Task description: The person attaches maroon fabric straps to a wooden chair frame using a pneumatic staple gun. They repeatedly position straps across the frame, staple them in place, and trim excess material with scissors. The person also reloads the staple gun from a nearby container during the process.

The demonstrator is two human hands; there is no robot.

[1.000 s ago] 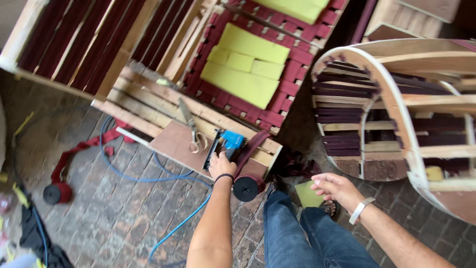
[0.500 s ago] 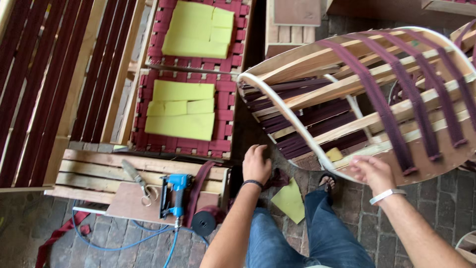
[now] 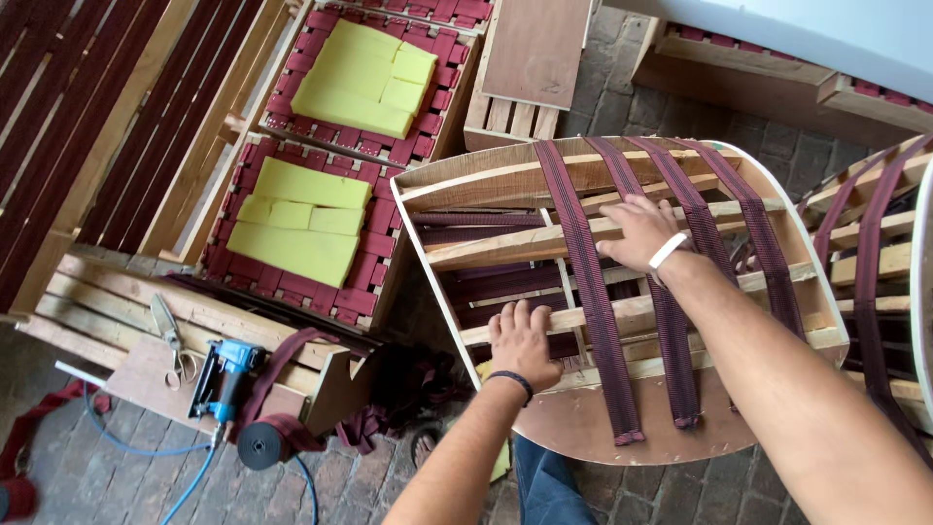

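Maroon webbing straps (image 3: pixel 593 282) run over the curved wooden chair frame (image 3: pixel 505 185) in the head view. Your left hand (image 3: pixel 523 342) lies open, palm flat on a lower slat at 6 o'clock of the frame, apparently steadying it. Your right hand (image 3: pixel 644 231), open with fingers spread, presses an upper crossbar between straps, toward 1 o'clock from the left. At 9 o'clock sit the blue staple gun (image 3: pixel 225 374), scissors (image 3: pixel 169 340) and a webbing roll (image 3: pixel 267 442) on a wooden pallet (image 3: pixel 97 301), near for reach. Yellow foam (image 3: pixel 292 224) rests on webbed panels at 11 o'clock.
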